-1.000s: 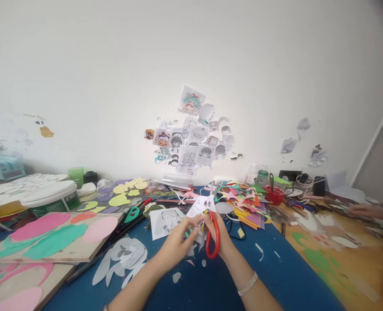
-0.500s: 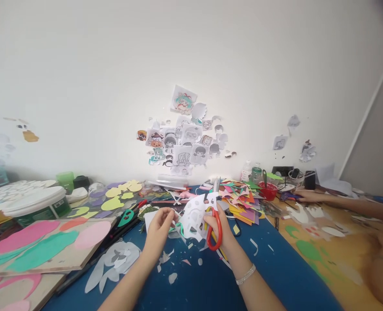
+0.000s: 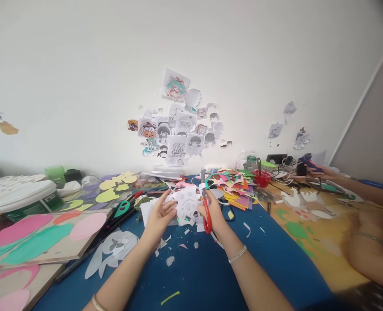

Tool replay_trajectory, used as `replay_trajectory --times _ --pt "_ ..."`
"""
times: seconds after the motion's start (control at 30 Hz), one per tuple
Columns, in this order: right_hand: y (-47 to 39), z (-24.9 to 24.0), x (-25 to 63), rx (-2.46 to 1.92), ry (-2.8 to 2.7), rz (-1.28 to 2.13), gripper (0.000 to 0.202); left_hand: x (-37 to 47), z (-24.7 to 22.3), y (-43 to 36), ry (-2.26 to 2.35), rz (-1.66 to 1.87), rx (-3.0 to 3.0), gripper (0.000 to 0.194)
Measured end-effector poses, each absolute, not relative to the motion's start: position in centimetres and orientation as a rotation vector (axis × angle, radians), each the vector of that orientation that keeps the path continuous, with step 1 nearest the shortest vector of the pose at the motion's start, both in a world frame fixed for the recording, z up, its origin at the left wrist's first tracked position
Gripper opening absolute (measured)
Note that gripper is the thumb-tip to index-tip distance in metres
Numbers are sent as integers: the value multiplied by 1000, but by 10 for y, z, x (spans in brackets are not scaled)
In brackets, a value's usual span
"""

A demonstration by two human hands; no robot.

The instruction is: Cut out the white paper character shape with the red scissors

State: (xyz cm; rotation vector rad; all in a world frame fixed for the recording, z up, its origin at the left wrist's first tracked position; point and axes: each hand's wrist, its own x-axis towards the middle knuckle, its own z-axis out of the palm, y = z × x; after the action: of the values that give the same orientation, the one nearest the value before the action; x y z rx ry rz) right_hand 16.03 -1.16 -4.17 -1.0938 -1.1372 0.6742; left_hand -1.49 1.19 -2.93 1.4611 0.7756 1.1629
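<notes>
A white paper sheet [image 3: 188,203] with many cut-out holes is held up between my hands, above the blue work surface. My left hand [image 3: 161,212] has its thumb and fingers bent at the sheet's left edge. My right hand [image 3: 213,211] is closed around red-handled scissors [image 3: 207,216], whose blades point up and away from me. Its fingers also touch the sheet's right side. Behind my left hand lies plain white paper [image 3: 146,210]. Small white scraps [image 3: 170,261] are scattered below the hands.
A pile of coloured paper [image 3: 235,188] lies beyond my right hand. Grey-white paper shapes [image 3: 115,250] and boards with coloured cut-outs [image 3: 42,237] are at left. At right, a co-worker's hand [image 3: 329,171] holds a blue-purple tool [image 3: 309,162] over the yellow surface.
The holed sheet has turned flatter toward me, and my left hand has come to its left edge. The scissors stand more upright. The co-worker's hand has lifted with the tool. My view has shifted slightly.
</notes>
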Motion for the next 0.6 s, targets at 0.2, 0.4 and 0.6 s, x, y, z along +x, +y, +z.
replay_trajectory --times 0.2,0.4,0.6 --pt "-14 -38 159 -1107 -1144 621 41 -13 -36 15 777 1268 1551 52" --pt "-17 -32 159 -1084 -1094 626 45 -20 -32 13 923 1222 1873 38" --pt "-27 -21 156 -1006 -1117 660 37 -16 -34 13 934 1075 2001 37"
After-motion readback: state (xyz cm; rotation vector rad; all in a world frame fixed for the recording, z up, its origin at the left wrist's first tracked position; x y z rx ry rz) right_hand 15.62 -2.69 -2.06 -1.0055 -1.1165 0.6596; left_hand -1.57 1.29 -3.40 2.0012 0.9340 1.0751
